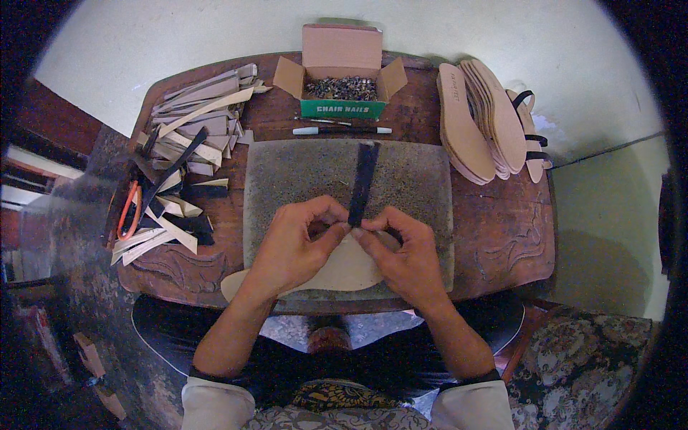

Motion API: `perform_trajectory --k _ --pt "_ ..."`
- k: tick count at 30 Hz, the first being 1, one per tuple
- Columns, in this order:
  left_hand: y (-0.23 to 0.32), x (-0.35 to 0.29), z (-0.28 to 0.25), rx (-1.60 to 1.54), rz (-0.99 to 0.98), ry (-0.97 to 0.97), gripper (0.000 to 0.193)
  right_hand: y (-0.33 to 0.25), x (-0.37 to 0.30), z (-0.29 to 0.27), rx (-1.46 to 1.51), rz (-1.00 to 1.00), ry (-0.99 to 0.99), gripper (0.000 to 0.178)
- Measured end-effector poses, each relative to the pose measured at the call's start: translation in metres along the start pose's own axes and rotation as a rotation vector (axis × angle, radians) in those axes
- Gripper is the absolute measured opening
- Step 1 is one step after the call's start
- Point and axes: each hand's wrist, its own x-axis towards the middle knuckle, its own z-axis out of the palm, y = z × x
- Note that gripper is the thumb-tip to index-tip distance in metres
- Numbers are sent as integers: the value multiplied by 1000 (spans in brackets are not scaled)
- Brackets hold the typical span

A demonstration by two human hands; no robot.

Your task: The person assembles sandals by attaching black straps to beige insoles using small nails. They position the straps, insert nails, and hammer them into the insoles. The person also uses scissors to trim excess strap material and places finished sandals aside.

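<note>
At left lies a heap of strips [190, 118], too jumbled to count; the left hand [304, 240], at centre, pinches the lower end of one black strip [363, 179] above one tan insole [344, 271]. One box of nails [340, 107] and one pen [342, 131] sit top centre. The right hand [403, 254] pinches that same end, left of two stacks of insoles [462, 125], upper right.

Matt, cloth-like strip [364, 180], smooth tan insole [349, 269], rough grey slab [301, 172], carved wooden table [494, 215]

The left hand [304, 240] and right hand [403, 254] partly hide the pale insole [347, 266] — the metal bits [340, 88] are too small to count.
</note>
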Motion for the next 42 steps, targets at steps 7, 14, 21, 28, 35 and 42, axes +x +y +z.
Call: perform_trajectory --k 7,14,21,28,35,42 --pt "-1 0 0 -67 -15 -14 7 3 2 -4 88 93 -52 18" --pt "-1 -2 0 -147 -29 3 14 4 7 -9 289 213 -154 21" --pt "-3 -2 0 -121 -12 -14 14 5 5 -7 216 150 -139 17" --pt "-3 -3 1 -46 14 9 14 0 2 -2 18 64 -41 19" --pt "5 -4 0 3 -24 6 13 -2 0 2 -55 48 -5 18" --pt "3 -3 1 -65 2 25 14 7 6 -11 237 143 -168 19"
